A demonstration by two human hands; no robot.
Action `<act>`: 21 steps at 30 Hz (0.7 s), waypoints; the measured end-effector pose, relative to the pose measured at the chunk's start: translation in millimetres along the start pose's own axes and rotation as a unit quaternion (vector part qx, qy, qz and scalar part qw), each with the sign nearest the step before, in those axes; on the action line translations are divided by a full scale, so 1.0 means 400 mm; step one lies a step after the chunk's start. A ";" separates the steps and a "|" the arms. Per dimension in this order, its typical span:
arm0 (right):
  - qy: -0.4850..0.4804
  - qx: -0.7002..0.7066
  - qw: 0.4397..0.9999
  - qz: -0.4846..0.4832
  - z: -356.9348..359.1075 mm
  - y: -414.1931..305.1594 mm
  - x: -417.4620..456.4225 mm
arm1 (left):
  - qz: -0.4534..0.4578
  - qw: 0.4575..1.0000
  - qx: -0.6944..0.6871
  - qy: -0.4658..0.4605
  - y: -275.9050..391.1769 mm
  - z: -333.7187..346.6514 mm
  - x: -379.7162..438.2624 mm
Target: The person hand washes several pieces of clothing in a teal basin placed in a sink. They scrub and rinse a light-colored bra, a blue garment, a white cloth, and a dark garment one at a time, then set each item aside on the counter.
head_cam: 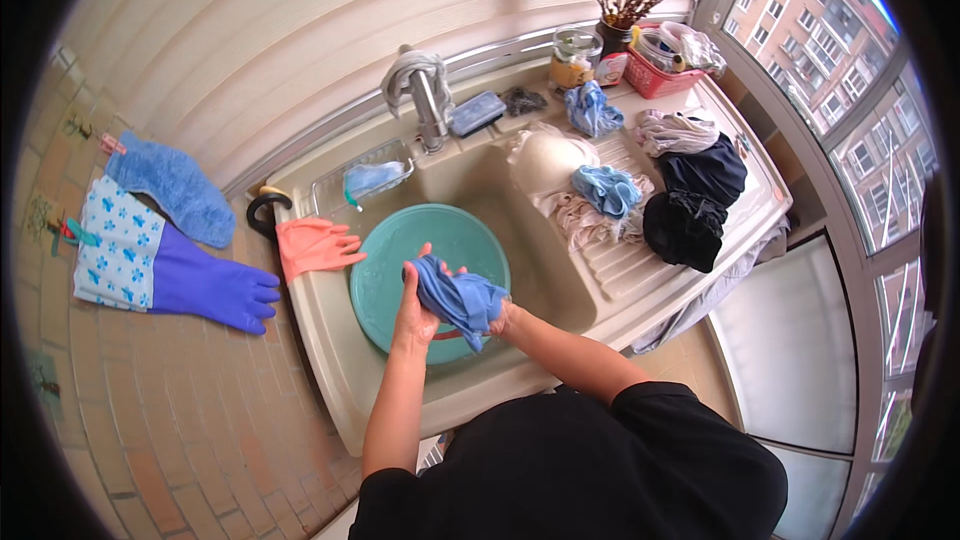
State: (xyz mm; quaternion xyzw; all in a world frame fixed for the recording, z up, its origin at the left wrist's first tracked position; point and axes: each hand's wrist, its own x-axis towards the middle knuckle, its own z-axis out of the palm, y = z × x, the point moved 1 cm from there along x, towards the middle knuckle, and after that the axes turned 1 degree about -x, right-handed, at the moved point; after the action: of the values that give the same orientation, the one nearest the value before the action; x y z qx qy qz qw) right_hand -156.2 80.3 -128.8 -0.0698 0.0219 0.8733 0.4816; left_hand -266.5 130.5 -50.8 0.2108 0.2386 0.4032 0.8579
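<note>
A bunched blue cloth (461, 298) is held between my two hands, over the near part of a round teal plastic basin (390, 240) that stands in a beige sink (555, 300). My left hand (415, 309) grips the cloth's left end, thumb up. At its right end my right hand (501, 316) is closed around it, mostly hidden by the fabric. Something red shows in the basin beneath the cloth. Crumpled garments lie on the ribbed drainboard to the right: a light blue cloth (606, 190), a cream bra cup (551, 157) and black fabric (684, 229).
Behind the basin rise a faucet (429, 105) draped with a gray cloth and a wire rack (322, 191). A coral rubber glove (315, 244) lies over the sink's left rim. Purple gloves (210, 277) hang on the brick wall. A red basket (660, 79) stands at the back right.
</note>
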 end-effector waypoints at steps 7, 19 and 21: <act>-0.030 -0.203 0.964 0.168 0.099 -0.053 -0.052 | -0.026 0.981 0.192 0.022 0.035 -0.041 0.090; 0.217 -0.834 0.508 0.016 0.151 -0.146 -0.052 | -0.047 0.965 0.241 0.088 -0.030 0.029 0.180; 0.260 -0.876 0.405 0.012 0.168 -0.129 -0.070 | -0.039 0.953 0.278 0.117 -0.060 0.008 0.200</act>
State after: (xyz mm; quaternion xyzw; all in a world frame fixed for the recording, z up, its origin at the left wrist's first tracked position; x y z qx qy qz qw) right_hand -104.7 91.3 -56.7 -0.6772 -0.6304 0.3606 0.1179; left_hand -205.5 179.2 -80.8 0.3831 0.4479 0.3088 0.7465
